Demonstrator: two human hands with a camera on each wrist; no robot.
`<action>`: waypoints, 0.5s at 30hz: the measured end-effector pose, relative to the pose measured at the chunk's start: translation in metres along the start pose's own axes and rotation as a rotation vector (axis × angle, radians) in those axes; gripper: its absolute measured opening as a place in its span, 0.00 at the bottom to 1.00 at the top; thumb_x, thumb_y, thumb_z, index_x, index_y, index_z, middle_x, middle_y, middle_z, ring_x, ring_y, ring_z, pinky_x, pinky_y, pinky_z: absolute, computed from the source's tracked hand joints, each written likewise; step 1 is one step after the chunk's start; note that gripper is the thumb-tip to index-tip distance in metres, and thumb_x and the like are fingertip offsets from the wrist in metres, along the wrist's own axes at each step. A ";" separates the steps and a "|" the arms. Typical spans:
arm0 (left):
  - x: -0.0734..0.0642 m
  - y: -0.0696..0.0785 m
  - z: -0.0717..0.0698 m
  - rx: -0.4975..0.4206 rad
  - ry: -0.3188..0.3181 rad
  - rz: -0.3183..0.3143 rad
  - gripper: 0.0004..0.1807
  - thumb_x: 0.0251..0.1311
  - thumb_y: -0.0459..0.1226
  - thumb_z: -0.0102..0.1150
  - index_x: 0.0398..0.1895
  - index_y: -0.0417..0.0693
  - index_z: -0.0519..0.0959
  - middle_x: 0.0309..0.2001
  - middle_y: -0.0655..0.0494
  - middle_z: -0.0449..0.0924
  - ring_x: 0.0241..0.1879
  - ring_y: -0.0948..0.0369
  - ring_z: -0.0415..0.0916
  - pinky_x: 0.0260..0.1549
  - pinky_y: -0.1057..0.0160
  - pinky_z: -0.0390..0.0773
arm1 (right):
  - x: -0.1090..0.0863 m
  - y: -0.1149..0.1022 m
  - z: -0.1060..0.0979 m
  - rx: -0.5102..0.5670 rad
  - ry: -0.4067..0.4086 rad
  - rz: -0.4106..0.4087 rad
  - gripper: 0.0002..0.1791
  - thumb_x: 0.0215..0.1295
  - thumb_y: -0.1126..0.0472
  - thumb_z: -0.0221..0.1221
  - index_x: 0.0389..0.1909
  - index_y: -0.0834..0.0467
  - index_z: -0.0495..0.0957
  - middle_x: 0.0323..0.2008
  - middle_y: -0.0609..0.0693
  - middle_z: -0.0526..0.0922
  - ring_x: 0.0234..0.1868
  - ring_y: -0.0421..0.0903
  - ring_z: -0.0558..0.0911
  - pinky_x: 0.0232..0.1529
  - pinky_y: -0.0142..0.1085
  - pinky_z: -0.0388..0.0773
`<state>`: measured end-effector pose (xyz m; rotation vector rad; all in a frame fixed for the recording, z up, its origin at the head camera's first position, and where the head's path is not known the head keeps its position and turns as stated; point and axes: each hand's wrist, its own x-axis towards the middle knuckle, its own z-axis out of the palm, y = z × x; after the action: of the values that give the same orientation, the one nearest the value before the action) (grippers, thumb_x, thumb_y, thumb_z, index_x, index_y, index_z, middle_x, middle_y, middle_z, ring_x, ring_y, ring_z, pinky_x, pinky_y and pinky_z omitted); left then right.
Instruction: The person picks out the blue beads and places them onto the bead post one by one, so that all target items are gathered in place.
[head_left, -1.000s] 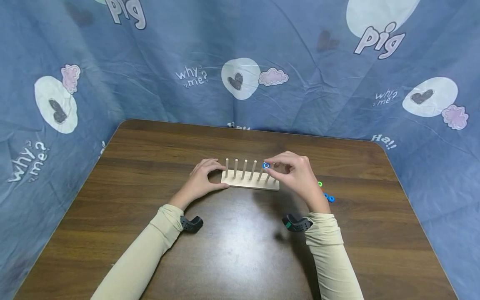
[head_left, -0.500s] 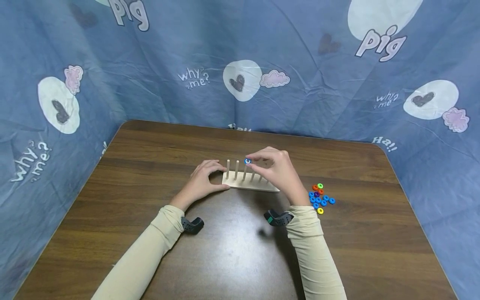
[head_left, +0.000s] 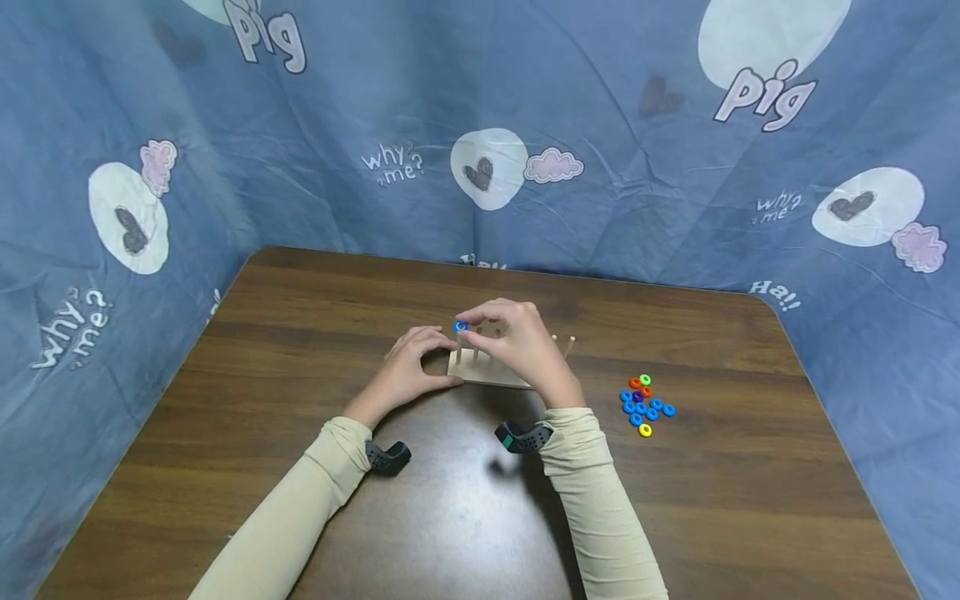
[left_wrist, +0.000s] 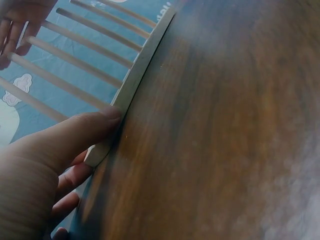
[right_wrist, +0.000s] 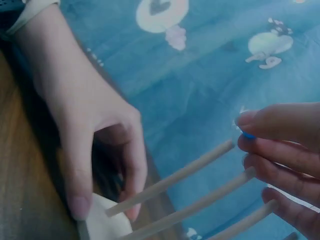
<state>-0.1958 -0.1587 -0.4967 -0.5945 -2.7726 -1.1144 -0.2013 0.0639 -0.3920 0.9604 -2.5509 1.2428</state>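
A pale wooden peg board (head_left: pixel 495 374) with a row of upright pegs stands on the table. My left hand (head_left: pixel 411 372) grips its left end, thumb along the front edge and fingers behind, as the left wrist view shows with the board (left_wrist: pixel 145 60). Between thumb and forefinger my right hand (head_left: pixel 527 343) pinches a small blue ring (head_left: pixel 461 327) at the top of the leftmost peg. In the right wrist view only a sliver of the blue ring (right_wrist: pixel 247 135) shows, close to the tip of the end peg (right_wrist: pixel 175 177). Whether it sits around the peg I cannot tell.
Right of the board lies a loose cluster of small rings: several blue rings (head_left: pixel 641 408), orange ones (head_left: pixel 634 382), a green ring (head_left: pixel 645 379), a purple ring (head_left: pixel 637 397) and a yellow ring (head_left: pixel 645 431). A blue printed cloth (head_left: pixel 420 217) hangs behind the brown table (head_left: pixel 337 275).
My right hand has moved left along the pegs with the blue ring, from the right part of the board to the leftmost peg, uncovering the loose rings. My left hand keeps its grip.
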 end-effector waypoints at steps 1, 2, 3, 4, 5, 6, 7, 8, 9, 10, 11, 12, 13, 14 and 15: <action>0.000 0.000 0.000 -0.003 0.002 0.000 0.30 0.47 0.48 0.83 0.54 0.50 0.85 0.64 0.47 0.80 0.71 0.48 0.69 0.72 0.37 0.66 | 0.000 0.000 0.001 -0.001 -0.006 0.006 0.10 0.65 0.59 0.71 0.46 0.55 0.90 0.41 0.48 0.91 0.44 0.46 0.89 0.45 0.41 0.87; 0.000 0.000 0.001 -0.004 0.003 -0.001 0.30 0.47 0.48 0.83 0.54 0.51 0.86 0.64 0.47 0.81 0.71 0.48 0.69 0.72 0.38 0.66 | 0.000 0.000 0.002 -0.005 -0.011 0.011 0.10 0.65 0.58 0.71 0.46 0.54 0.90 0.41 0.47 0.91 0.43 0.45 0.88 0.46 0.41 0.86; 0.000 0.000 0.001 -0.007 0.004 -0.002 0.30 0.47 0.48 0.83 0.54 0.51 0.86 0.64 0.48 0.81 0.71 0.48 0.69 0.72 0.38 0.66 | 0.000 0.000 0.003 -0.012 -0.014 0.015 0.10 0.65 0.58 0.71 0.46 0.54 0.90 0.40 0.47 0.91 0.42 0.45 0.88 0.46 0.41 0.86; -0.001 0.000 0.001 -0.006 0.007 0.000 0.30 0.46 0.48 0.83 0.54 0.51 0.86 0.64 0.48 0.81 0.71 0.48 0.69 0.72 0.37 0.66 | 0.000 0.001 0.004 -0.018 -0.014 0.018 0.10 0.65 0.58 0.71 0.46 0.55 0.90 0.40 0.47 0.91 0.42 0.44 0.88 0.47 0.40 0.86; -0.001 0.001 0.001 -0.006 0.009 0.002 0.30 0.46 0.48 0.83 0.54 0.52 0.86 0.63 0.48 0.81 0.71 0.48 0.69 0.72 0.37 0.66 | 0.000 0.001 0.005 -0.026 -0.014 0.020 0.10 0.65 0.58 0.71 0.46 0.55 0.90 0.40 0.47 0.91 0.41 0.43 0.88 0.47 0.40 0.86; 0.000 0.001 0.001 -0.004 0.010 0.005 0.30 0.46 0.48 0.83 0.54 0.52 0.86 0.63 0.49 0.81 0.70 0.48 0.69 0.72 0.37 0.66 | 0.000 0.001 0.005 -0.031 -0.015 0.021 0.11 0.65 0.59 0.71 0.46 0.55 0.90 0.40 0.47 0.91 0.41 0.42 0.88 0.47 0.39 0.86; -0.001 0.001 0.000 0.001 0.012 0.009 0.30 0.46 0.48 0.83 0.54 0.52 0.86 0.63 0.49 0.82 0.70 0.48 0.69 0.72 0.37 0.66 | 0.000 0.001 0.006 -0.036 -0.015 0.022 0.11 0.65 0.59 0.70 0.46 0.55 0.89 0.40 0.47 0.91 0.40 0.42 0.88 0.48 0.39 0.86; -0.001 0.001 0.001 0.005 0.013 0.012 0.29 0.46 0.48 0.83 0.54 0.52 0.86 0.62 0.49 0.82 0.70 0.48 0.69 0.71 0.37 0.66 | 0.000 0.002 0.006 -0.040 -0.016 0.022 0.11 0.65 0.59 0.70 0.47 0.55 0.89 0.40 0.46 0.91 0.40 0.41 0.88 0.48 0.39 0.86; -0.001 0.001 0.001 0.008 0.015 0.016 0.29 0.46 0.48 0.83 0.54 0.52 0.86 0.62 0.49 0.82 0.70 0.48 0.70 0.71 0.37 0.66 | 0.000 0.002 0.006 -0.042 -0.016 0.022 0.11 0.65 0.59 0.70 0.47 0.56 0.89 0.40 0.46 0.91 0.40 0.41 0.88 0.48 0.39 0.86; -0.001 0.001 0.001 0.011 0.017 0.020 0.29 0.47 0.48 0.83 0.53 0.52 0.86 0.62 0.50 0.82 0.70 0.48 0.70 0.71 0.37 0.67 | 0.000 0.002 0.006 -0.044 -0.017 0.023 0.11 0.65 0.59 0.70 0.47 0.55 0.89 0.40 0.46 0.91 0.40 0.41 0.88 0.48 0.39 0.86; -0.001 0.001 0.001 0.010 0.018 0.022 0.29 0.47 0.48 0.83 0.53 0.52 0.86 0.61 0.50 0.82 0.70 0.48 0.70 0.71 0.37 0.66 | 0.000 0.002 0.007 -0.047 -0.016 0.023 0.11 0.65 0.59 0.70 0.47 0.55 0.89 0.40 0.46 0.91 0.40 0.41 0.88 0.48 0.40 0.86; -0.001 0.001 0.001 0.010 0.020 0.024 0.29 0.47 0.48 0.83 0.53 0.52 0.86 0.61 0.50 0.83 0.70 0.48 0.70 0.71 0.37 0.67 | 0.000 0.002 0.007 -0.051 -0.016 0.022 0.11 0.65 0.58 0.70 0.47 0.55 0.89 0.40 0.46 0.91 0.40 0.41 0.88 0.47 0.40 0.86; -0.001 0.000 0.001 0.010 0.021 0.024 0.29 0.46 0.48 0.83 0.53 0.52 0.86 0.61 0.50 0.83 0.70 0.48 0.70 0.71 0.37 0.67 | 0.000 0.002 0.007 -0.055 -0.014 0.022 0.11 0.66 0.58 0.70 0.47 0.55 0.89 0.40 0.46 0.91 0.40 0.41 0.88 0.47 0.41 0.86; -0.001 0.000 0.001 0.008 0.022 0.024 0.29 0.46 0.48 0.83 0.53 0.51 0.86 0.61 0.50 0.83 0.70 0.48 0.70 0.71 0.37 0.66 | 0.000 0.002 0.008 -0.061 -0.012 0.021 0.11 0.66 0.58 0.70 0.47 0.55 0.89 0.40 0.47 0.91 0.41 0.42 0.88 0.47 0.42 0.86; -0.001 0.000 0.001 0.005 0.024 0.025 0.29 0.46 0.48 0.83 0.53 0.51 0.86 0.61 0.50 0.83 0.70 0.48 0.70 0.71 0.37 0.66 | 0.000 0.002 0.008 -0.070 -0.009 0.020 0.11 0.66 0.58 0.70 0.47 0.54 0.89 0.40 0.47 0.91 0.41 0.42 0.88 0.46 0.42 0.86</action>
<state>-0.1952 -0.1581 -0.4979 -0.6089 -2.7393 -1.1019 -0.2012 0.0588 -0.3985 0.9310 -2.5984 1.1485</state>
